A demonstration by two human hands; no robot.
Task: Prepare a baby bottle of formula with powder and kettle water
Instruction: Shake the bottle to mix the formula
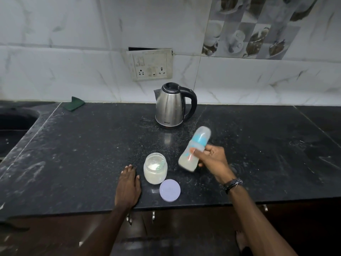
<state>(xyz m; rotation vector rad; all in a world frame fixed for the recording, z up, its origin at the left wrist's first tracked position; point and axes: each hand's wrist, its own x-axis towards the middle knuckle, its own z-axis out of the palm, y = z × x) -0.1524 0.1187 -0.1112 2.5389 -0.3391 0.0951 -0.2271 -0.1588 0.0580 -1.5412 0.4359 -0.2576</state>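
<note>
My right hand (212, 159) grips a baby bottle (195, 146) with a blue collar and clear cap, held tilted above the black counter and blurred by motion; milky liquid fills its lower part. My left hand (129, 183) lies flat on the counter, fingers together, holding nothing. Just right of it stands an open jar of white powder (155, 168) with a scoop inside. The jar's pale lilac lid (170, 190) lies flat near the counter's front edge. A steel kettle (173, 106) with a black handle stands at the back, lid shut.
The black granite counter (73, 154) is dusted with white specks. A sink (16, 119) is at far left, a green cloth (73, 104) by the wall, and a socket panel (150, 64) above the kettle. Cabinet handles (130, 218) hang below the front edge.
</note>
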